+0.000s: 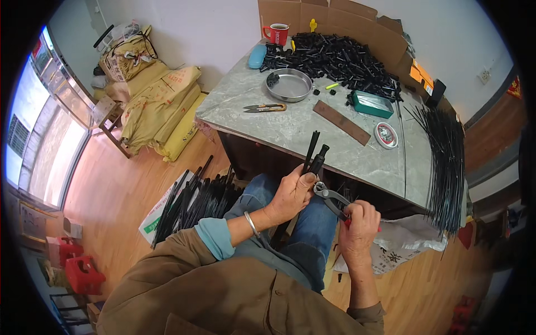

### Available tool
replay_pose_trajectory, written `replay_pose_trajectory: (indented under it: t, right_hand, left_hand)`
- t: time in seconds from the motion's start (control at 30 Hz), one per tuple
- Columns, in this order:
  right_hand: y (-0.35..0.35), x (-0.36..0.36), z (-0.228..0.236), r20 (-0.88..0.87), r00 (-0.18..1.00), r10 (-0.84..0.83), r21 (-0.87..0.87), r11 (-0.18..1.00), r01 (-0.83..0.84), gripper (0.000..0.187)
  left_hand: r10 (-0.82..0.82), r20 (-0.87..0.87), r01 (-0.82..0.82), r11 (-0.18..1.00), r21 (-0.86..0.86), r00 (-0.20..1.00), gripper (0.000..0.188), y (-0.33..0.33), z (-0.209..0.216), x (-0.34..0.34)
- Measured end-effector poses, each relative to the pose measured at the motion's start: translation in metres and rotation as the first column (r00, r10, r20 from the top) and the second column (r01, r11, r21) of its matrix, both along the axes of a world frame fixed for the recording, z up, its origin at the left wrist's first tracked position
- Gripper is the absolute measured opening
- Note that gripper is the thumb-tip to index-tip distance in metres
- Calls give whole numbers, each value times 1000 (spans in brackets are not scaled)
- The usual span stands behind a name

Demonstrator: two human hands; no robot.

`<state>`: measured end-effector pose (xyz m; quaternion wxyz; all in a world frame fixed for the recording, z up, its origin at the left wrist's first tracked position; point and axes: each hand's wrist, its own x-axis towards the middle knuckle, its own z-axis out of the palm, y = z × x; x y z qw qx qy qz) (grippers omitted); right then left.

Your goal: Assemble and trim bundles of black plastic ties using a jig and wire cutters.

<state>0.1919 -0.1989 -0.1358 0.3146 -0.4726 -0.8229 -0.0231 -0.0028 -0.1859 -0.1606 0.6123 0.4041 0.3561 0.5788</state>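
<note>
My left hand (290,195) is closed round a few thin black rods (311,146) and a thicker black tubular piece (319,159), held upright above my lap. In my right hand (360,226) is a pair of pliers (334,197) with grey metal jaws and red handles. The jaws are beside the thicker piece, just right of my left thumb; whether they touch it I cannot tell. My fingers hide the lower part of what the left hand holds.
On the grey table (240,95) lie a heap of black parts (340,58), a round metal pan (289,86), thread snips (265,108), a rusty flat bar (341,123) and a green box (372,104). Long black rods (446,162) overhang its right edge. More rods (209,198) lie on the floor left.
</note>
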Motion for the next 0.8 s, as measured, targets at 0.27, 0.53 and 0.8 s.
replay_pose_trajectory:
  t: [0.27, 0.53, 0.8]
  right_hand:
    - [-8, 24, 1, -645, 506, -573, -403, -308, -862, 19]
    - [-13, 24, 13, -595, 731, -334, -798, 137, -587, 22]
    - [-11, 16, 20, -458, 889, -17, -889, 4, -458, 26]
  left_hand:
    - [88, -197, -69, 992, 105, 976, 44, 0, -2, 1]
    - [43, -59, -40, 998, 52, 997, 51, -5, 2, -5]
    - [48, -138, -43, 998, 39, 989, 56, -7, 6, -5]
